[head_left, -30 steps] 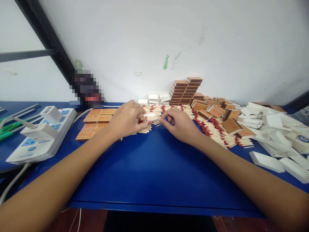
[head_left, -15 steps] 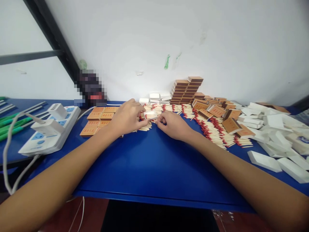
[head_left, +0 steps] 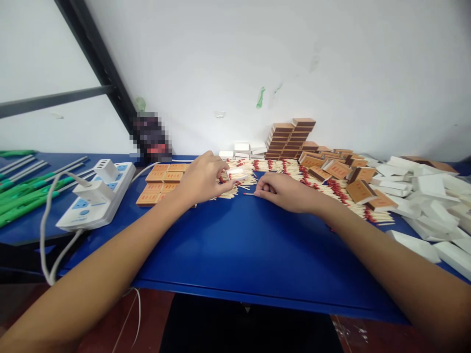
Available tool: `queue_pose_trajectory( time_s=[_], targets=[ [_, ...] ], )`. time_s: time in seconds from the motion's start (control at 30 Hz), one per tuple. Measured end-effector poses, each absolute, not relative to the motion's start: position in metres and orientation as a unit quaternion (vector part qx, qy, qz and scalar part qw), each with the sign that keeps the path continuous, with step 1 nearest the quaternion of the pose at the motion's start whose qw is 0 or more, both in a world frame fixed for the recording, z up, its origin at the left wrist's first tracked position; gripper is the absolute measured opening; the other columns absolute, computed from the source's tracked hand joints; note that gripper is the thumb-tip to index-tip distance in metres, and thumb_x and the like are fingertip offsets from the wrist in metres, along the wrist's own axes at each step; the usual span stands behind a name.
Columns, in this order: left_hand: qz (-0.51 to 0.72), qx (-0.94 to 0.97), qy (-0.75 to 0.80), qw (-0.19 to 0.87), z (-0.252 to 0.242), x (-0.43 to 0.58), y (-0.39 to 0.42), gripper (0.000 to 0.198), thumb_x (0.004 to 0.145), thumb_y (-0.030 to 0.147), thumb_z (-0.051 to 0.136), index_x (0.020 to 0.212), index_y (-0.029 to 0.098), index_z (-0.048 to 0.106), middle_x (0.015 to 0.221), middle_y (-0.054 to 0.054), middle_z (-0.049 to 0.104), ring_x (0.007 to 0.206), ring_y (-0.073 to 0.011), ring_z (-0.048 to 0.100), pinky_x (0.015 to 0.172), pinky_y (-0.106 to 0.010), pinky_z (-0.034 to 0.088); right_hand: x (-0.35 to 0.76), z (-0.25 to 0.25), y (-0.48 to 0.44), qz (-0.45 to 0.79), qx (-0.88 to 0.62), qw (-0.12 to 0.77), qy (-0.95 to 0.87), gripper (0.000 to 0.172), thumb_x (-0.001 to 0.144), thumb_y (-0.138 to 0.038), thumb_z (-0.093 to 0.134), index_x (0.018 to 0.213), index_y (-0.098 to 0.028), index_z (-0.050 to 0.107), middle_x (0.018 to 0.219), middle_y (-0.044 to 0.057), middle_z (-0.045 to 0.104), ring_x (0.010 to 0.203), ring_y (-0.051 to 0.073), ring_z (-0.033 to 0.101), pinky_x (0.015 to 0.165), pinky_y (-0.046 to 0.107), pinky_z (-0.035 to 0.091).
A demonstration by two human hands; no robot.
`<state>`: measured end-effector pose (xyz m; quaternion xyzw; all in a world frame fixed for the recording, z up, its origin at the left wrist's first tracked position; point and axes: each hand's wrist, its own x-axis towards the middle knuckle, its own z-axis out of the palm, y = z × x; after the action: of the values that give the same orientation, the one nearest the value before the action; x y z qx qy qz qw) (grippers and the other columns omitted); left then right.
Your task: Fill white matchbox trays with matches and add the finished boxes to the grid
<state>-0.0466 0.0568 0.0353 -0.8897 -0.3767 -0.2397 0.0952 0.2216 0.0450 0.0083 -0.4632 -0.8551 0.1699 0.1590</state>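
Observation:
My left hand grips a small white matchbox tray between thumb and fingers, and matches lie inside it. To its right, my right hand is closed, its fingertips pinching the end of a single match with a red head pointing left. Loose matches are spread on the blue table under and behind both hands. Beside my left wrist lie orange printed matchboxes in rows, partly hidden by that hand.
A stack of brown matchboxes stands against the wall, with more matchboxes heaped to its right. White trays pile up at the far right. A power strip with cables and green-wrapped rods lie at the left.
My right hand has moved right, away from the tray, and a single match now shows at its fingertips. My left hand still holds the tray. The view has shifted slightly.

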Motion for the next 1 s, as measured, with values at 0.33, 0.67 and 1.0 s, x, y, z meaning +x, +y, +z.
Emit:
queue_pose_trajectory(
  time_s=[0.33,0.67,1.0],
  targets=[
    [-0.239,-0.891,-0.371,0.105,0.037,-0.045,0.054,0.026,0.093,0.042,0.070,0.085,0.018,0.069,0.085,-0.008,0.071,0.087,-0.0253,0.057,0.080,-0.039,0.046,0.196,-0.005,0.043,0.100,-0.481,0.242,-0.837,0.011,0.097,-0.031,0.063,0.093,-0.020,0.066,0.095,0.007,0.066,0.082,0.021,0.060,0.073,0.033,0.043],
    [-0.224,-0.896,-0.369,0.104,0.032,-0.046,0.057,0.027,0.093,0.044,0.072,0.086,0.018,0.071,0.083,-0.008,0.071,0.086,-0.0254,0.058,0.076,-0.038,0.045,0.219,0.009,0.040,0.097,-0.495,0.178,-0.845,0.013,0.099,-0.025,0.056,0.092,-0.020,0.065,0.099,0.011,0.067,0.090,0.026,0.063,0.079,0.037,0.045],
    [-0.221,-0.916,-0.322,0.091,0.029,-0.035,0.045,0.024,0.092,0.037,0.072,0.098,0.014,0.077,0.086,-0.009,0.072,0.092,-0.0272,0.061,0.081,-0.039,0.048,0.214,0.020,0.031,0.050,-0.449,0.279,-0.847,0.011,0.101,-0.027,0.058,0.093,-0.021,0.062,0.095,0.008,0.064,0.086,0.024,0.059,0.076,0.035,0.042]
  ],
)
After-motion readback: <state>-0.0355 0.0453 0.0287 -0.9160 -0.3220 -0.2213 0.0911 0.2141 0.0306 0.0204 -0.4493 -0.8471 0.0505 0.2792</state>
